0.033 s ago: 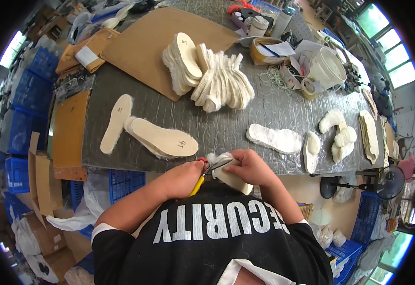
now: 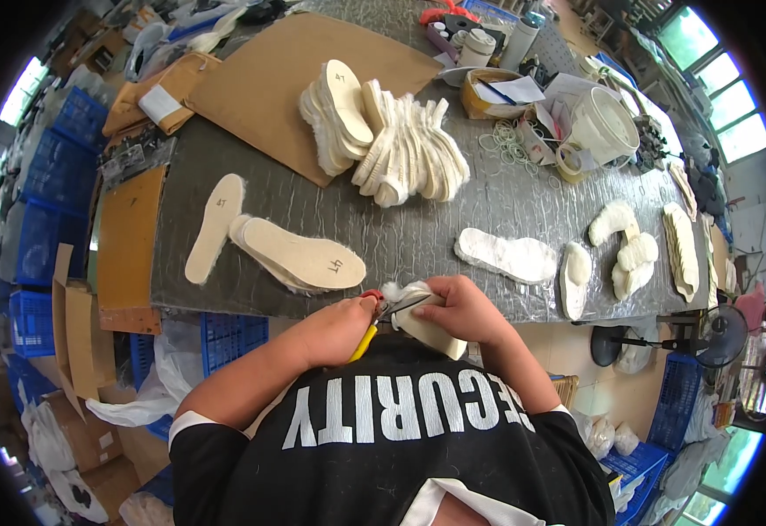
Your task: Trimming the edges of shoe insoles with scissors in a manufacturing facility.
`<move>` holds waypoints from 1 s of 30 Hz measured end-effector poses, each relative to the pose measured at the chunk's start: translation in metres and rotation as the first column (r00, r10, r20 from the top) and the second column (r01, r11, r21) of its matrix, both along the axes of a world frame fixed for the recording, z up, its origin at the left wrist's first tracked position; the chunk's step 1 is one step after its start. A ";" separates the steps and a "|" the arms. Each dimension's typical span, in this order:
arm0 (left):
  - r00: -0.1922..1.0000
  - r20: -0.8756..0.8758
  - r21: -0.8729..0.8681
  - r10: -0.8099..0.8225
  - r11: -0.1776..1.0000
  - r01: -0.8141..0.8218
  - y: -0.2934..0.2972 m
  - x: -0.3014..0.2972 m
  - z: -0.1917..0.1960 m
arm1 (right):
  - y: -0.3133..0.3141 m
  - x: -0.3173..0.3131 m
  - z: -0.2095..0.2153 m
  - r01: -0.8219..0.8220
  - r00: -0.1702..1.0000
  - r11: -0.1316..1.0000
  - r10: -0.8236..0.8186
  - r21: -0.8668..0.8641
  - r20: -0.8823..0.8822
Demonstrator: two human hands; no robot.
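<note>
Close to my body, at the table's near edge, my left hand (image 2: 341, 331) is closed round a pair of scissors (image 2: 364, 344) with red and yellow handles. Their dark blades reach right, against the fluffy end of a cream insole (image 2: 433, 334). My right hand (image 2: 466, 309) grips that insole, thumb on top and fingers mostly hidden behind it. Further left on the table lie a flat insole (image 2: 215, 230) and a small overlapping pile of insoles (image 2: 304, 256), pale backing up. To the right rests a white fluffy insole (image 2: 506, 256), fleece up.
A large bundle of fleecy insoles (image 2: 411, 145) stands mid-table, beside brown cardboard (image 2: 269, 79). At the back right are a white bucket (image 2: 605, 125), a tape roll (image 2: 569, 163) and loose rubber bands (image 2: 507, 142). More insoles (image 2: 635, 263) lie far right, near a black fan (image 2: 720, 337).
</note>
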State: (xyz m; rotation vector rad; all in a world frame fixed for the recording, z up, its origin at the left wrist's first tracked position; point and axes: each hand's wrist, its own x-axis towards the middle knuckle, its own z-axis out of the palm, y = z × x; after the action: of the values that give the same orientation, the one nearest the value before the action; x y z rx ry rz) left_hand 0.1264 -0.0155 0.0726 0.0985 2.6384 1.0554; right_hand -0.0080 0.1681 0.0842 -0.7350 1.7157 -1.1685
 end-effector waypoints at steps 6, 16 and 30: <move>0.994 0.090 -0.110 -0.063 0.991 0.073 0.001 0.000 0.011 | 0.002 0.000 0.003 0.025 1.000 0.999 -0.025 0.025 -0.017; 0.993 0.087 -0.040 -0.076 0.996 0.079 -0.005 -0.001 0.012 | -0.002 0.007 -0.005 -0.012 0.999 1.000 0.012 0.006 -0.046; 0.963 0.210 0.060 -0.167 0.986 0.157 -0.020 0.002 0.014 | 0.003 0.003 -0.007 -0.035 0.999 0.999 0.034 0.029 0.013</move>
State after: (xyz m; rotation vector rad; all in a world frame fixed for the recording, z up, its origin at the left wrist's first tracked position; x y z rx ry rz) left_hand 0.1288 -0.0351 0.0862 0.1948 2.3710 1.0070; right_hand -0.0050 0.1711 0.0767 -0.7353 1.6993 -1.1204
